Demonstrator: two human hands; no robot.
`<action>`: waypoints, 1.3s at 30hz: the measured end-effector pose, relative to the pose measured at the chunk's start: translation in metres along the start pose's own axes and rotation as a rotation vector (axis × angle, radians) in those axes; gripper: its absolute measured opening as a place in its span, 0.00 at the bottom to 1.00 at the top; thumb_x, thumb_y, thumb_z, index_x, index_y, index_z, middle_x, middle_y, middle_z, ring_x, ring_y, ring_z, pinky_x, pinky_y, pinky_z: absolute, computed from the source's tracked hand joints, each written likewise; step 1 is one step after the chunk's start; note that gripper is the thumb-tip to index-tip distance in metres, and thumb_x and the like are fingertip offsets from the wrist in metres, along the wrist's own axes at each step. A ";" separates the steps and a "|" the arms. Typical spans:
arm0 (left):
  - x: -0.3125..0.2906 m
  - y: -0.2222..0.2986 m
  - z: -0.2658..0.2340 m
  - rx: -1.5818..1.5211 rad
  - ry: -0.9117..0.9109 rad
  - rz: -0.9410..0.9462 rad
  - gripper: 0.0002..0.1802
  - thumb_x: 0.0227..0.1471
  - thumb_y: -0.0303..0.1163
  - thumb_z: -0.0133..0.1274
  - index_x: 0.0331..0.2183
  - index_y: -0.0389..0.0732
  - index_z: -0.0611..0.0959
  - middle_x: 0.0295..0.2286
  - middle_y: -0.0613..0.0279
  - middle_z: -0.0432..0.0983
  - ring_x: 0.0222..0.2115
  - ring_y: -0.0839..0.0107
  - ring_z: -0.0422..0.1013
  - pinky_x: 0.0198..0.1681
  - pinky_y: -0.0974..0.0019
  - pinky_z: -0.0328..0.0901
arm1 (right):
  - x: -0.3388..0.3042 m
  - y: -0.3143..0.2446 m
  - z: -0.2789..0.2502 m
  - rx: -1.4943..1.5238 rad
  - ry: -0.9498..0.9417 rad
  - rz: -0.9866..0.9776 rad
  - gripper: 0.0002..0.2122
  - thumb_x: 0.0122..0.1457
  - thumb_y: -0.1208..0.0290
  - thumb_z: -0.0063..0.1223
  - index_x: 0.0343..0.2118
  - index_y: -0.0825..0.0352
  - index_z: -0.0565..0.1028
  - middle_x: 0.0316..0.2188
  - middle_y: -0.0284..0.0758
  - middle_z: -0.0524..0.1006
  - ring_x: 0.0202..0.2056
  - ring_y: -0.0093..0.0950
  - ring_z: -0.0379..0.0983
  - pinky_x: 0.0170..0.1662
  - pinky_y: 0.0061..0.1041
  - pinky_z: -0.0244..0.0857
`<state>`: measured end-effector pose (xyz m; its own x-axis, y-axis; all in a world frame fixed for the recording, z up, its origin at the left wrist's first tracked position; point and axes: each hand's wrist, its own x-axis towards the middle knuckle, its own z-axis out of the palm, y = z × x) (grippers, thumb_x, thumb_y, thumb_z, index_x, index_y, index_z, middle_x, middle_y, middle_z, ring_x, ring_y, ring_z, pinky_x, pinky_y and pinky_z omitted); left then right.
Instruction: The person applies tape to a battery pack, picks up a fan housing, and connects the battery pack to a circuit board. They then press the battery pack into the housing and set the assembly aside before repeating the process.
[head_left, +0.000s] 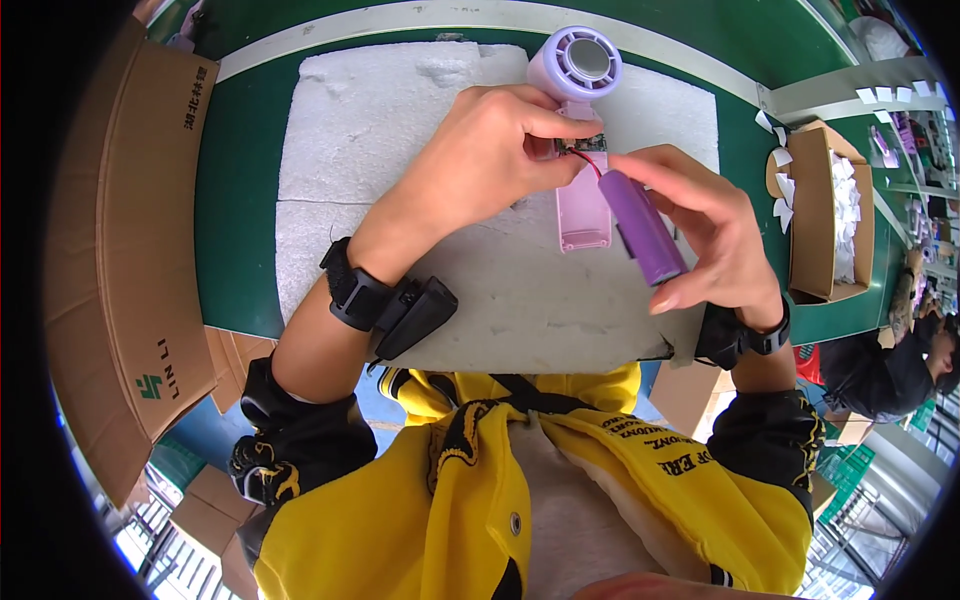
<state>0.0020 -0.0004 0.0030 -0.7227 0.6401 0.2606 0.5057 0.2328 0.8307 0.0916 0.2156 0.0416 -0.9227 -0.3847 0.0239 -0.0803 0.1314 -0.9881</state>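
Note:
A lilac handheld fan (541, 76) lies over the foam pad, its round head pointing away from me. Its pink handle shell (584, 215) is uncovered, and a small circuit board (592, 144) shows near the neck. My left hand (500, 145) is closed on the fan at the neck, thumb and forefinger at the board. A purple cylindrical battery (643, 228) slants beside the shell, joined toward the board by thin red and black wires (586, 158). My right hand (705, 220) grips the battery between its fingers and thumb.
White foam sheets (350, 130) cover the middle of the green bench (235, 240). At right stands a cardboard box (808, 215) of small white pieces, several stuck along its edge. A tall carton (130, 250) rises at left. Another person (890, 370) sits farther right.

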 end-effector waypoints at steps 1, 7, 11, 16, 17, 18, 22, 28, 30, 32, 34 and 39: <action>-0.001 0.000 0.000 0.010 -0.004 0.002 0.17 0.38 0.25 0.62 0.37 0.42 0.86 0.29 0.53 0.79 0.27 0.59 0.76 0.32 0.65 0.71 | -0.001 0.003 -0.001 -0.163 -0.051 -0.100 0.46 0.29 0.58 0.77 0.55 0.75 0.68 0.47 0.42 0.71 0.46 0.33 0.71 0.51 0.29 0.63; 0.001 0.001 -0.002 -0.008 -0.018 -0.005 0.17 0.38 0.25 0.62 0.37 0.41 0.86 0.31 0.52 0.79 0.28 0.58 0.77 0.34 0.65 0.71 | -0.003 -0.005 0.012 -0.437 -0.091 -0.133 0.42 0.28 0.69 0.76 0.54 0.69 0.70 0.49 0.42 0.70 0.48 0.36 0.70 0.51 0.30 0.64; -0.001 -0.001 -0.001 0.011 -0.012 0.005 0.17 0.39 0.25 0.62 0.37 0.41 0.85 0.32 0.50 0.79 0.29 0.56 0.77 0.35 0.65 0.71 | -0.001 -0.004 0.021 -0.554 -0.019 -0.109 0.39 0.32 0.75 0.71 0.55 0.66 0.67 0.46 0.41 0.71 0.47 0.41 0.69 0.50 0.35 0.66; 0.001 0.002 -0.003 -0.010 -0.041 -0.018 0.15 0.42 0.25 0.61 0.37 0.40 0.85 0.32 0.49 0.80 0.31 0.54 0.77 0.36 0.64 0.72 | 0.001 0.006 0.024 -0.625 0.056 -0.159 0.36 0.29 0.77 0.72 0.49 0.66 0.70 0.47 0.41 0.72 0.48 0.40 0.69 0.51 0.32 0.66; 0.000 0.002 -0.004 0.002 -0.044 -0.009 0.15 0.43 0.25 0.60 0.38 0.39 0.85 0.33 0.48 0.79 0.31 0.54 0.77 0.37 0.64 0.72 | 0.002 0.007 0.025 -0.642 0.070 -0.175 0.35 0.29 0.78 0.72 0.48 0.66 0.71 0.47 0.41 0.72 0.48 0.40 0.68 0.51 0.33 0.66; 0.000 0.003 -0.004 0.014 -0.046 0.000 0.15 0.44 0.25 0.60 0.38 0.39 0.85 0.33 0.48 0.79 0.32 0.53 0.77 0.37 0.63 0.72 | 0.003 0.008 0.025 -0.659 0.085 -0.192 0.34 0.29 0.78 0.72 0.46 0.66 0.71 0.47 0.41 0.72 0.49 0.40 0.68 0.51 0.33 0.66; -0.001 0.002 -0.004 0.040 -0.040 0.055 0.14 0.47 0.24 0.58 0.39 0.38 0.84 0.34 0.46 0.79 0.34 0.52 0.76 0.39 0.62 0.71 | 0.004 0.011 0.026 -0.723 0.093 -0.184 0.32 0.30 0.77 0.73 0.44 0.66 0.71 0.48 0.40 0.71 0.49 0.40 0.68 0.51 0.34 0.66; -0.001 0.003 -0.004 0.066 -0.039 0.094 0.14 0.48 0.23 0.57 0.40 0.38 0.83 0.35 0.45 0.78 0.36 0.51 0.76 0.41 0.60 0.71 | 0.002 0.011 0.024 -0.743 0.071 -0.172 0.32 0.32 0.76 0.73 0.45 0.67 0.72 0.49 0.40 0.71 0.49 0.40 0.67 0.51 0.34 0.66; -0.001 0.003 -0.004 0.075 -0.043 0.090 0.14 0.48 0.24 0.57 0.40 0.38 0.83 0.34 0.45 0.78 0.36 0.50 0.75 0.42 0.60 0.71 | 0.002 0.009 0.023 -0.748 0.041 -0.164 0.32 0.33 0.76 0.73 0.47 0.68 0.72 0.49 0.40 0.71 0.50 0.40 0.67 0.52 0.35 0.66; -0.001 0.005 -0.004 0.080 -0.045 0.087 0.13 0.48 0.24 0.57 0.40 0.38 0.83 0.34 0.46 0.78 0.37 0.50 0.75 0.42 0.59 0.71 | 0.000 0.006 0.024 -0.721 0.037 -0.156 0.33 0.33 0.77 0.72 0.48 0.68 0.72 0.49 0.40 0.71 0.50 0.40 0.68 0.52 0.34 0.67; -0.002 0.007 -0.005 0.067 -0.057 0.056 0.13 0.49 0.24 0.56 0.40 0.38 0.83 0.34 0.45 0.78 0.36 0.49 0.75 0.42 0.59 0.71 | -0.001 0.004 0.025 -0.668 0.030 -0.140 0.33 0.34 0.79 0.71 0.50 0.68 0.72 0.49 0.39 0.71 0.50 0.39 0.69 0.52 0.33 0.68; -0.002 0.007 -0.005 0.106 -0.042 0.117 0.13 0.49 0.22 0.55 0.40 0.37 0.83 0.34 0.44 0.77 0.34 0.48 0.75 0.40 0.59 0.71 | -0.003 0.005 0.026 -0.647 0.047 -0.091 0.31 0.35 0.81 0.69 0.49 0.68 0.73 0.51 0.40 0.70 0.48 0.38 0.72 0.51 0.32 0.70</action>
<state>0.0044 -0.0044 0.0105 -0.6371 0.6967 0.3298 0.6334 0.2294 0.7391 0.1043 0.1934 0.0329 -0.9160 -0.3815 0.1242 -0.3558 0.6291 -0.6911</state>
